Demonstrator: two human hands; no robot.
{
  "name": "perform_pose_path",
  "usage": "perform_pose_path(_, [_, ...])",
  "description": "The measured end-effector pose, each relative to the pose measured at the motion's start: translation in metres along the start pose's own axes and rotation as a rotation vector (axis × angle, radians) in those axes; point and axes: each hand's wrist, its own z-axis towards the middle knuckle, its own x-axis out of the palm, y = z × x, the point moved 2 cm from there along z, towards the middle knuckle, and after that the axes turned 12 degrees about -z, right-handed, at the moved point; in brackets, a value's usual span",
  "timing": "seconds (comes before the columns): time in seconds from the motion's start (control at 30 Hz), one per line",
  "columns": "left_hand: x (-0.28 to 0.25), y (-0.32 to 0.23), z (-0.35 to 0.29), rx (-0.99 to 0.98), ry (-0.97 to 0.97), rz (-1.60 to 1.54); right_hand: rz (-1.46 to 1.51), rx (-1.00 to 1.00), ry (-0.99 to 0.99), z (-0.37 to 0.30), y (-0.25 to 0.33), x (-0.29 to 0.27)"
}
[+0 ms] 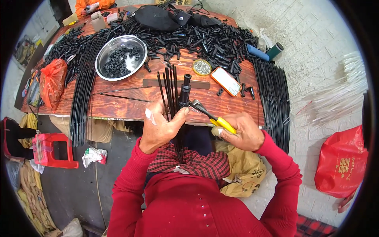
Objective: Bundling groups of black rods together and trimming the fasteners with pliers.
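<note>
My left hand (160, 128), with white tape on it, is closed around several thin black rods (170, 89) standing upright at the table's front edge. Against its thumb is a black stepped tubular fitting (184, 91), also upright. In my right hand (244, 132) are pliers with yellow handles (225, 125); white tape shows at its thumb. The metal jaws of the pliers point left and reach the lower part of the fitting. Whether they grip anything there is too small to tell. The lower ends of the rods hang down over a red checked cloth (205, 162) on my lap.
A steel bowl (98, 59) of small black rings stands on the wooden table (130, 102). Beyond lies a heap of black fittings (173, 43). Near the right are a tin of silvery bits (202, 67) and an orange-edged phone (226, 81). Rod bundles (81, 98) overhang the edge. Across sits a person in orange (104, 4).
</note>
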Motion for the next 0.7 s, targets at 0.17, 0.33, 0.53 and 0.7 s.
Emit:
perform_pose_path(0.17, [-0.002, 0.003, -0.001, 0.022, 0.015, -0.015, 0.140, -0.037, -0.207, -0.002, 0.001, 0.036])
perform_pose_path(0.33, [-0.003, 0.010, -0.001, -0.053, -0.023, -0.092, 0.201, 0.000, -0.330, 0.003, 0.004, 0.069])
perform_pose_path(0.53, [-0.008, 0.029, 0.003, -0.105, -0.016, -0.164, 0.280, 0.009, -0.562, 0.019, 0.007, 0.109])
perform_pose_path(0.7, [-0.016, 0.042, 0.008, -0.130, 0.020, -0.281, 0.427, 0.043, -0.656, 0.040, 0.011, 0.144])
